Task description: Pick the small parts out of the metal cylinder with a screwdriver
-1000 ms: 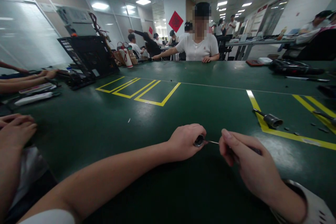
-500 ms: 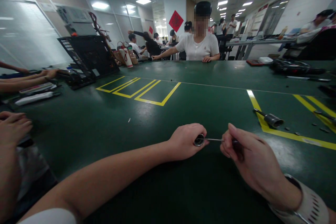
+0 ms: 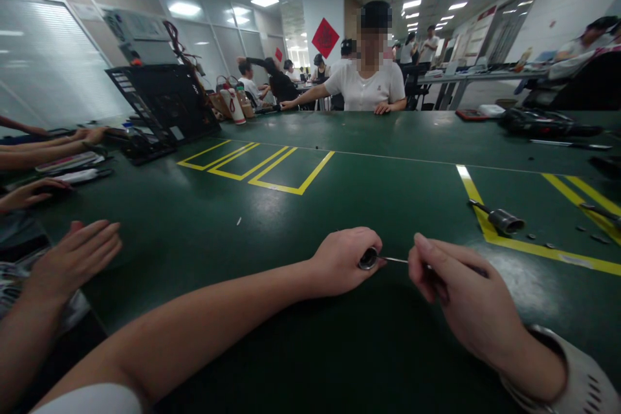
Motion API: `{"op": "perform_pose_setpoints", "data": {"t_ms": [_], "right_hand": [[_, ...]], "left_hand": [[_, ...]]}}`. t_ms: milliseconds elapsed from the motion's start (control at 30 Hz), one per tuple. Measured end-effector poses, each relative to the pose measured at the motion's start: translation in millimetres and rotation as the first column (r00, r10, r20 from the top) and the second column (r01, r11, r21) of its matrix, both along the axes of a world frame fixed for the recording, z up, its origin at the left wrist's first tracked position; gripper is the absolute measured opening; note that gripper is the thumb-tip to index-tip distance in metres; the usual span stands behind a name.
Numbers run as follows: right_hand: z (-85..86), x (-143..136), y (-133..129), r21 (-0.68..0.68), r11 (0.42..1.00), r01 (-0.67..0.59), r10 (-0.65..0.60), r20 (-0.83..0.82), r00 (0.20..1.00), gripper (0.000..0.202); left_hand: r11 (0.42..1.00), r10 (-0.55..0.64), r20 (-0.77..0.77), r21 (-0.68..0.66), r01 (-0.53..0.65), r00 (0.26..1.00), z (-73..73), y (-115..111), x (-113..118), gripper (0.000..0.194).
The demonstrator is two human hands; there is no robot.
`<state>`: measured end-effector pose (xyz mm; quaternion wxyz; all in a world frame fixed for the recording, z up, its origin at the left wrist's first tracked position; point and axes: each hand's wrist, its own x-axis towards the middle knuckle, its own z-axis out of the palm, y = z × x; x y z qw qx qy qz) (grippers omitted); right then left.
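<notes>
My left hand is wrapped round a small metal cylinder, whose round open end faces up toward me. From the right, my right hand pinches a thin metal rod. The rod's far tip is at the cylinder's rim, and whether it reaches inside cannot be made out. Both hands are low over the green table. To the right, a metal cup-shaped tool with a dark shaft lies across a yellow tape line, with small dark pieces beside it.
Another person's hands are at the left edge. A black rack stands at the back left. Yellow tape outlines mark the table. Across it a person in a white shirt rests a hand on the edge. Black gear lies back right.
My right hand has turned slightly and its fingers have shifted on the rod. My left hand has stayed put. At the left, another person's hand has moved in over the table, fingers extended.
</notes>
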<state>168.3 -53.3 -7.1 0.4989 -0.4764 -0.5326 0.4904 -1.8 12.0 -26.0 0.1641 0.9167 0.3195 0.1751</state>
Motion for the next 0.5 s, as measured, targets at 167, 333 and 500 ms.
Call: {"op": "perform_pose_setpoints", "data": {"t_ms": [167, 333, 500], "right_hand": [[-5.5, -0.6, 6.7, -0.179, 0.984, -0.017, -0.038, -0.299, 0.953, 0.042], [-6.9, -1.0, 7.4, -0.207, 0.978, -0.029, -0.048, -0.358, 0.932, 0.041], [-2.3, 2.9, 0.3, 0.013, 0.998, 0.053, -0.052, -0.086, 0.995, 0.044]], "left_hand": [[1.000, -0.013, 0.008, -0.005, 0.013, 1.000, -0.5, -0.3, 0.3, 0.015], [1.000, -0.029, 0.032, 0.006, 0.028, 0.999, 0.0, -0.1, 0.7, 0.016], [1.000, 0.010, 0.012, -0.015, -0.010, 1.000, -0.9, 0.4, 0.6, 0.016]]}}
